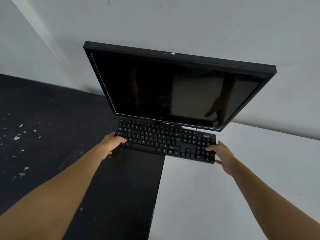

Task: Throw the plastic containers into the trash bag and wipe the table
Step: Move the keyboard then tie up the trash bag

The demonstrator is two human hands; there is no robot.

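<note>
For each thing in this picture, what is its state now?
monitor: upright, screen dark.
keyboard: flat at the monitor's foot, gripped at both ends.
left hand: closed on the keyboard's left end.
right hand: closed on the keyboard's right end.
table: white top, bare near the person.

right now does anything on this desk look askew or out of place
Yes. The black keyboard overhangs the white table's left edge, its left end in the air above the dark speckled floor. The left hand and right hand grip its two ends. No plastic containers are in view.
</note>
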